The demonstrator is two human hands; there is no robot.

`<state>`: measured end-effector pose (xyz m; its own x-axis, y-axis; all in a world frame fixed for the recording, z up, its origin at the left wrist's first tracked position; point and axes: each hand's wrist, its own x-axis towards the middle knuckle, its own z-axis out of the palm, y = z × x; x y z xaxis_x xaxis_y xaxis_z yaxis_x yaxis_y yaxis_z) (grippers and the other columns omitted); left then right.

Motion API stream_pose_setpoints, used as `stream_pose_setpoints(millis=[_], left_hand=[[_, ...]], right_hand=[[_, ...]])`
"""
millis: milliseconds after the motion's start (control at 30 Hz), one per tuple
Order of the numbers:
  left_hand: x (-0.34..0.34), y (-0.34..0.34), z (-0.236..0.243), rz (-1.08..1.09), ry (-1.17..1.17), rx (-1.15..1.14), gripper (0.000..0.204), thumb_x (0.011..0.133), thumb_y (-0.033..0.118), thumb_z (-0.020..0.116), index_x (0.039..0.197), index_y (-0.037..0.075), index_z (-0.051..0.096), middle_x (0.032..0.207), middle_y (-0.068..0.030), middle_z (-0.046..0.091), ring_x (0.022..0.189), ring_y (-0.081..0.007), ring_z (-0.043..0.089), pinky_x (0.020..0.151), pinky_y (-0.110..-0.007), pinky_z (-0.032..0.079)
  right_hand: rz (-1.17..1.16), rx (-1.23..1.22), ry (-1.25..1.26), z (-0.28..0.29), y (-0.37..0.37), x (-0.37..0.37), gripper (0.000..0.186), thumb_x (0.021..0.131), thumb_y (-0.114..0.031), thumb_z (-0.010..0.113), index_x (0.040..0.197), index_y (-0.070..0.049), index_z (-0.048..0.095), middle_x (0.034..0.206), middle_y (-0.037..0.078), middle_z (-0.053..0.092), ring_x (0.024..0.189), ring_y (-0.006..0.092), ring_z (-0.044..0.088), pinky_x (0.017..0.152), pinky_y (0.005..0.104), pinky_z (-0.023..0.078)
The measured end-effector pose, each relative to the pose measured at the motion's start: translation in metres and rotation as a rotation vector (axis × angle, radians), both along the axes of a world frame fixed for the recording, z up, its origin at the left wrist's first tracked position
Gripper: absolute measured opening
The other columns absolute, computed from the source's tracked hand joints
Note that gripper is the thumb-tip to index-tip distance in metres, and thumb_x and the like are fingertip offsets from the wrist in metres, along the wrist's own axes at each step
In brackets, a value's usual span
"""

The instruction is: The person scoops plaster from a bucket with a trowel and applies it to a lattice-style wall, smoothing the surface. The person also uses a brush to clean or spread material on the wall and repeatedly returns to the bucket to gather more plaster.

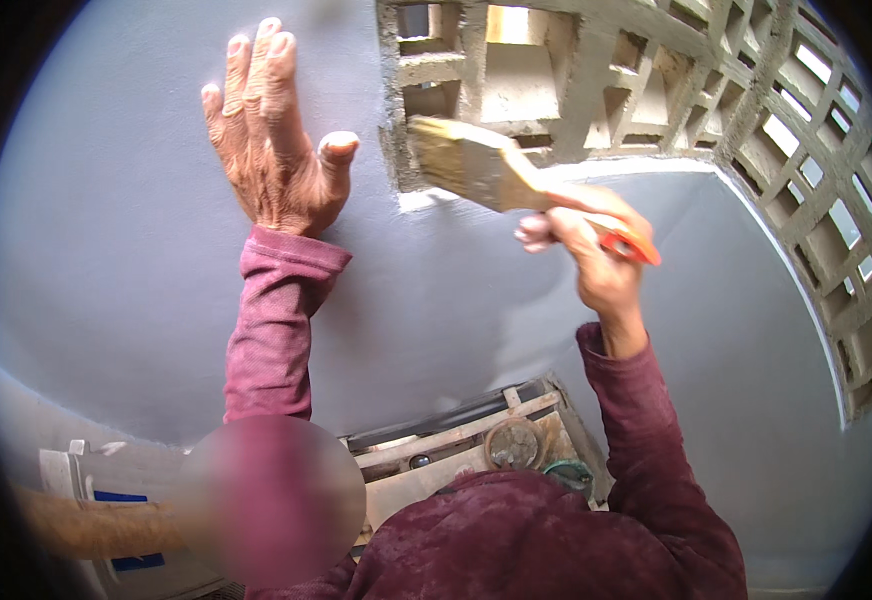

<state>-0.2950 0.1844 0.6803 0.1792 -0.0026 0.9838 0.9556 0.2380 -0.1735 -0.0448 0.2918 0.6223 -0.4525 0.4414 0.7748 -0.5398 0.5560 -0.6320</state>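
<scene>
My left hand lies flat against the grey-painted wall, fingers stretched upward and thumb out to the right. In my right hand is a wide flat paintbrush, gripped by its handle, which ends in orange-red. Its bristles point left, just at the lower left corner of a concrete lattice opening; motion smears the brush a little, and I cannot tell whether the tips touch the concrete. A thin white border runs along the bottom of the lattice, where it meets the grey wall.
The lattice continues down the right side. Below me, a platform of planks holds a round container and a green-rimmed one. At lower left are a white object with blue patches and a long brown rounded shape.
</scene>
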Motion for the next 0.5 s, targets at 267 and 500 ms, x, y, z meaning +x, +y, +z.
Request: stream_pose_setpoints(millis=[267, 500], left_hand=[[-0.001, -0.004, 0.001, -0.003, 0.004, 0.024, 0.079, 0.087, 0.072, 0.016, 0.138, 0.016, 0.036, 0.138, -0.0037, 0.047, 0.134, -0.0253, 0.035, 0.112, -0.049, 0.014], [0.0, 0.0, 0.001, 0.018, -0.005, 0.008, 0.08, 0.086, 0.073, 0.012, 0.138, 0.016, 0.035, 0.138, -0.0039, 0.047, 0.134, -0.0252, 0.035, 0.112, -0.049, 0.015]], right_hand=[[-0.129, 0.07, 0.017, -0.001, 0.016, 0.021, 0.02, 0.089, 0.0, 0.054, 0.107, 0.01, 0.057, 0.081, 0.019, 0.067, 0.071, 0.0241, 0.068, 0.063, 0.0328, 0.058], [0.003, -0.018, -0.058, -0.011, 0.017, -0.014, 0.021, 0.087, -0.002, 0.059, 0.105, 0.01, 0.06, 0.082, 0.017, 0.068, 0.069, 0.0207, 0.067, 0.062, 0.0288, 0.057]])
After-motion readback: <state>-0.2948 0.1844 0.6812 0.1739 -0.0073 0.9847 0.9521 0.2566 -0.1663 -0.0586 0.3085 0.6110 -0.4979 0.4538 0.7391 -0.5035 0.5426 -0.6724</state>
